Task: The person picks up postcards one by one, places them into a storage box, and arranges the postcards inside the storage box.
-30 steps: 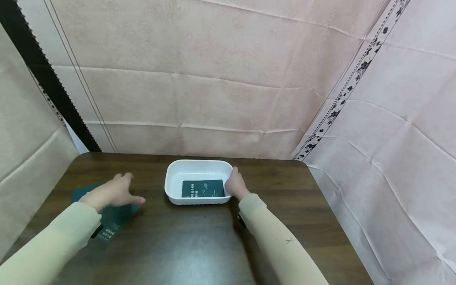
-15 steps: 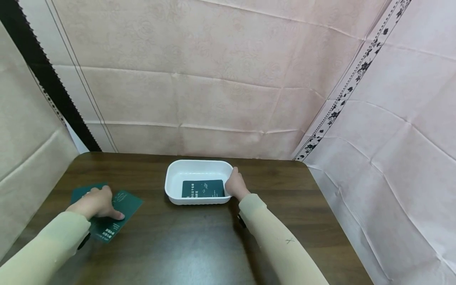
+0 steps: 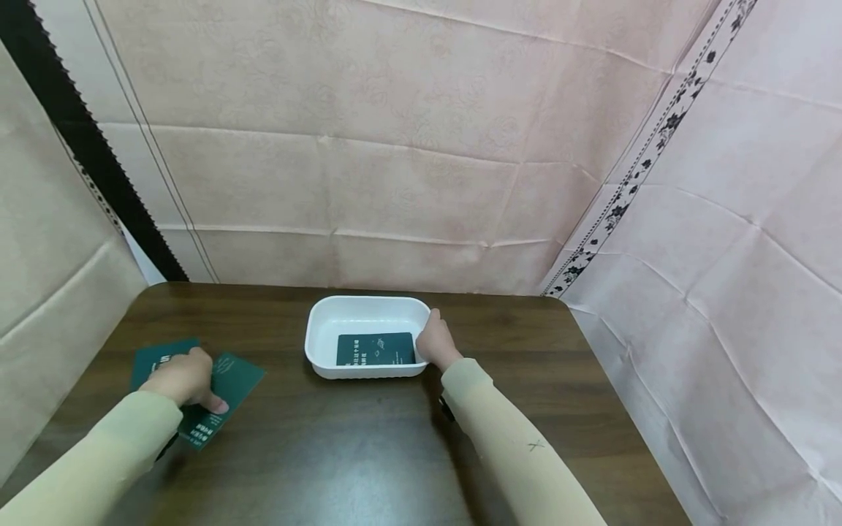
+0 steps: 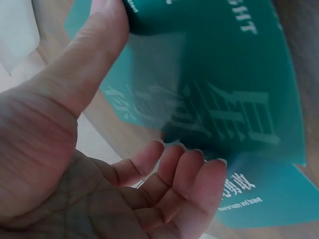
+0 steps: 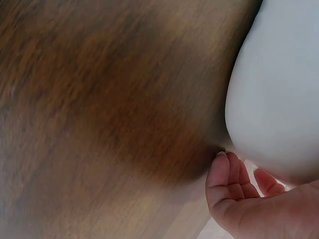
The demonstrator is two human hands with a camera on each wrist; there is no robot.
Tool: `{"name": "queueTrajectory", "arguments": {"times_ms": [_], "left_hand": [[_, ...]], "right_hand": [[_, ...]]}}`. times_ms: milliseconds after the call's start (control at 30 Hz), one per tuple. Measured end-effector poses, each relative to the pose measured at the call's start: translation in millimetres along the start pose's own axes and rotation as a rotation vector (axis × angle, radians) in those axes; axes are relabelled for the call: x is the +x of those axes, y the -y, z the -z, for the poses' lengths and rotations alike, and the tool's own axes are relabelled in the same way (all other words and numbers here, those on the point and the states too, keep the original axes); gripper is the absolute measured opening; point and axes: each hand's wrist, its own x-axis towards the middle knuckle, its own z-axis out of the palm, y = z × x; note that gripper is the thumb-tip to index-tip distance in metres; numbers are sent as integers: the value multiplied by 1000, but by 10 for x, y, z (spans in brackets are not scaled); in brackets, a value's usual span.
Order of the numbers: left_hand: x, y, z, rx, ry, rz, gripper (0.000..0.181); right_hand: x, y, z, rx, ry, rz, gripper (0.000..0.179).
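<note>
At the left of the table, my left hand [image 3: 187, 378] grips a dark green printed card [image 3: 237, 376]. In the left wrist view the thumb lies on the card's face [image 4: 219, 59], the fingertips meet its opposite edge, and the card bows slightly. A second green card [image 3: 156, 356] with white lettering lies partly beneath the hand. My right hand [image 3: 436, 340] holds the right end of a white rectangular plastic tray [image 3: 368, 372]. Fingertips sit low against the tray's outer wall [image 5: 279, 89] in the right wrist view. Inside the tray is another green card [image 3: 375, 349].
The brown wood-grain table [image 3: 342, 453] has rounded far corners. Pale creased cloth [image 3: 395, 146] hangs behind it and along both sides, with a black strip [image 3: 85, 139] at the left.
My left hand has come down and left from above the cards and closed onto one of them. The right hand and the tray have stayed in place.
</note>
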Motion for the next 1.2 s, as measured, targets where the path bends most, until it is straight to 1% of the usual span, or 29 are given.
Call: {"name": "queueTrajectory", "arguments": {"times_ms": [67, 233, 267, 367, 467, 600, 900, 1100, 1200], "left_hand": [[12, -33, -4, -19, 15, 17, 117], [-8, -92, 8, -20, 23, 17, 110], [-12, -100, 12, -19, 26, 26, 109], [-15, -110, 11, -23, 34, 28, 108], [22, -88, -4, -24, 37, 35, 110], [70, -46, -15, -25, 31, 23, 113], [33, -7, -14, -15, 52, -23, 97], [4, -13, 13, -32, 57, -28, 102], [18, -6, 13, -36, 57, -15, 107]], "right_hand": [[1, -2, 2, -3, 1, -4, 76], [-7, -12, 5, 1, -4, 1, 77], [-6, -12, 5, 1, -6, 1, 77], [-5, -18, 5, -4, -6, -10, 77], [-2, -21, 2, -4, -8, -11, 77], [7, -18, -2, -2, -9, -7, 77], [-2, 2, -2, 4, 2, -11, 78], [-10, 6, 2, -7, -12, 0, 78], [-20, 4, -1, -14, -19, 5, 77]]}}
